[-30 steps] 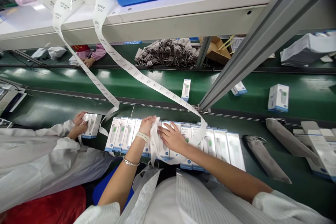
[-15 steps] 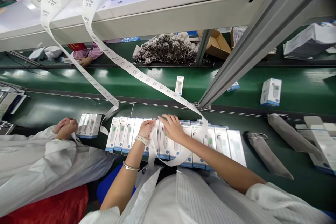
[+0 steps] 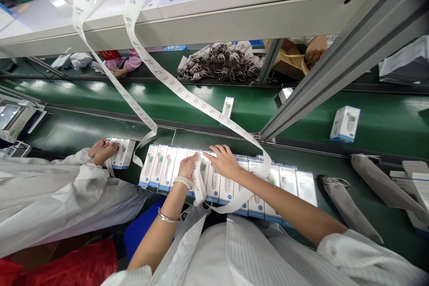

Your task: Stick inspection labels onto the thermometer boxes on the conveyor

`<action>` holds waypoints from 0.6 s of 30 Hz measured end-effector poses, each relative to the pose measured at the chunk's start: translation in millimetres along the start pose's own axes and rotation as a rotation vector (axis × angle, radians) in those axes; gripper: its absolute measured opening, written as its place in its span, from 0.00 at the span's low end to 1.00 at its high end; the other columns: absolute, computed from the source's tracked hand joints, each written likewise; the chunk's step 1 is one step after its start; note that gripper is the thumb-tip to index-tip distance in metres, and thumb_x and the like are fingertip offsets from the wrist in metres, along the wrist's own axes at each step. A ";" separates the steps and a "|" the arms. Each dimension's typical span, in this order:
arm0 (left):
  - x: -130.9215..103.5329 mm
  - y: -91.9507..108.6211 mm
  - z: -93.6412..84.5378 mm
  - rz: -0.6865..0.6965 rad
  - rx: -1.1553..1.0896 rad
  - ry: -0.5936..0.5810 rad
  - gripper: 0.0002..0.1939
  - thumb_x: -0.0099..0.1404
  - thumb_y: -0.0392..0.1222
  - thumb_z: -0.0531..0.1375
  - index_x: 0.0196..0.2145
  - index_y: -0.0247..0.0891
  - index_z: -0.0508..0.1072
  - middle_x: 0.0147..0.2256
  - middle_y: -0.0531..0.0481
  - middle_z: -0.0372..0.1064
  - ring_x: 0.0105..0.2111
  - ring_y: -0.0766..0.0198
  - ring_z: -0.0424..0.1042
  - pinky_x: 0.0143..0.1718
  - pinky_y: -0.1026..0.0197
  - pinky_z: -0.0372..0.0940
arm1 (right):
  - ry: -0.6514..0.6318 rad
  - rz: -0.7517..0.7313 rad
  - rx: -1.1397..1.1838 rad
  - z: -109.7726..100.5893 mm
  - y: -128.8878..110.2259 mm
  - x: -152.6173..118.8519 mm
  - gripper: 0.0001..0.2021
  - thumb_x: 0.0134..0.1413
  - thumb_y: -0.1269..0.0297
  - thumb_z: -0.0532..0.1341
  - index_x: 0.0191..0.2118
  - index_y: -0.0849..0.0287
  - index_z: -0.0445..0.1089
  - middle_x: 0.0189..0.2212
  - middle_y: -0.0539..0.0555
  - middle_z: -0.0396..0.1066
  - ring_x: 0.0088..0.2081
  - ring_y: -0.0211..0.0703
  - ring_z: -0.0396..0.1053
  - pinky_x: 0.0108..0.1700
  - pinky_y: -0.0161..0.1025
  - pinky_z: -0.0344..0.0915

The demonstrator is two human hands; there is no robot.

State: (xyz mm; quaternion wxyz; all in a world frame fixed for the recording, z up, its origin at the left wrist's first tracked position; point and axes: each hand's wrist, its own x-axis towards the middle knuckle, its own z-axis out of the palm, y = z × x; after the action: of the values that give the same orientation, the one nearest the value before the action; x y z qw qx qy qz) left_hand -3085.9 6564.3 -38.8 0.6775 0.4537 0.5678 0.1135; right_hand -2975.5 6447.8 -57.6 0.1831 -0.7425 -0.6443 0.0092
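A row of white and blue boxes (image 3: 167,167) lies side by side on the dark green bench in front of me. My left hand (image 3: 188,166) is closed on the end of a white label strip (image 3: 199,183) over the middle boxes. The strip, printed "Q.C PASS", loops below my hands and runs up to the shelf. My right hand (image 3: 224,161) lies just right of the left one, fingers apart, its fingertips near the strip and the top of a box. Nothing shows in its grasp.
A metal post (image 3: 301,76) slants up on the right. Grey pouches (image 3: 348,205) lie right of the row. A green conveyor (image 3: 187,98) carries boxes. A co-worker's hands (image 3: 103,149) work at boxes on the left. Piled pouches (image 3: 221,62) lie beyond.
The view has shifted slightly. The co-worker's hands at left have moved onto their boxes. A person's hand has appeared at the cardboard box at the back. My hands hold nearly the same pose.
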 end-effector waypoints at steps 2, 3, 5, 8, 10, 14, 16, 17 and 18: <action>-3.8 -1.4 -5.8 -0.014 -0.018 0.012 0.17 0.43 0.50 0.66 0.23 0.33 0.68 0.18 0.51 0.66 0.19 0.65 0.66 0.23 0.62 0.61 | 0.016 0.011 0.010 0.1 0.7 3.9 0.19 0.57 0.63 0.50 0.55 0.51 0.58 0.51 0.60 0.59 0.49 0.54 0.54 0.47 0.50 0.50; -5.7 -1.9 -8.0 -0.014 -0.029 0.016 0.17 0.43 0.50 0.66 0.23 0.34 0.68 0.18 0.51 0.66 0.19 0.65 0.66 0.23 0.62 0.61 | 0.017 0.023 0.017 1.0 1.4 6.8 0.19 0.58 0.59 0.49 0.55 0.50 0.58 0.49 0.60 0.60 0.49 0.54 0.54 0.46 0.50 0.51; -9.4 -2.1 -10.9 -0.013 -0.038 0.020 0.17 0.43 0.49 0.66 0.23 0.34 0.67 0.18 0.52 0.65 0.19 0.65 0.66 0.23 0.62 0.61 | -0.002 0.062 0.029 4.1 3.7 13.7 0.19 0.58 0.53 0.47 0.53 0.52 0.60 0.45 0.61 0.63 0.46 0.53 0.56 0.44 0.48 0.52; -15.6 -1.5 -12.3 -0.011 -0.042 -0.001 0.18 0.43 0.51 0.66 0.21 0.35 0.65 0.17 0.54 0.62 0.18 0.66 0.64 0.23 0.63 0.59 | -0.044 0.128 0.050 8.5 7.9 22.6 0.21 0.57 0.49 0.47 0.44 0.56 0.69 0.38 0.60 0.65 0.43 0.51 0.58 0.41 0.46 0.54; -21.3 -0.6 -12.3 0.045 -0.067 -0.060 0.18 0.45 0.52 0.64 0.22 0.35 0.64 0.17 0.55 0.61 0.18 0.68 0.62 0.22 0.64 0.57 | -0.017 0.154 0.073 7.5 8.0 24.6 0.20 0.57 0.49 0.48 0.38 0.57 0.71 0.38 0.60 0.65 0.44 0.51 0.57 0.43 0.47 0.53; -37.4 3.2 -10.9 0.345 -0.070 -0.189 0.18 0.53 0.53 0.59 0.21 0.36 0.61 0.20 0.57 0.56 0.20 0.72 0.57 0.24 0.67 0.54 | 0.163 0.238 0.299 -10.7 -9.2 16.6 0.16 0.60 0.58 0.47 0.45 0.58 0.66 0.42 0.58 0.65 0.48 0.49 0.56 0.48 0.47 0.53; -46.1 5.5 -9.1 0.477 0.002 -0.203 0.18 0.56 0.53 0.56 0.20 0.36 0.59 0.20 0.58 0.53 0.21 0.72 0.54 0.25 0.67 0.53 | 0.227 0.280 0.520 -24.4 -25.8 8.8 0.16 0.61 0.60 0.45 0.50 0.57 0.60 0.40 0.55 0.66 0.46 0.45 0.59 0.46 0.43 0.56; -50.3 6.4 -7.8 0.528 0.042 -0.203 0.18 0.57 0.52 0.56 0.20 0.36 0.59 0.20 0.58 0.52 0.21 0.72 0.53 0.25 0.67 0.52 | 0.250 0.295 0.626 -30.9 -34.6 4.8 0.16 0.60 0.60 0.46 0.51 0.57 0.58 0.39 0.55 0.66 0.44 0.43 0.61 0.45 0.42 0.58; -54.4 7.3 -6.1 0.573 0.080 -0.204 0.18 0.58 0.52 0.55 0.20 0.36 0.59 0.20 0.58 0.52 0.22 0.71 0.53 0.26 0.67 0.52 | 0.276 0.311 0.713 -36.5 -42.8 1.0 0.15 0.60 0.60 0.47 0.50 0.57 0.58 0.37 0.54 0.66 0.42 0.42 0.62 0.44 0.40 0.59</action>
State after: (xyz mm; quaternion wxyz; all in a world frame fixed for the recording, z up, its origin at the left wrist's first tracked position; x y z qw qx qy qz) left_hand -3106.6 6535.0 3.2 0.6531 0.6306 0.3497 0.2315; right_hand -3007.1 6443.7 -11.1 0.5099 -0.7154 -0.4501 0.1600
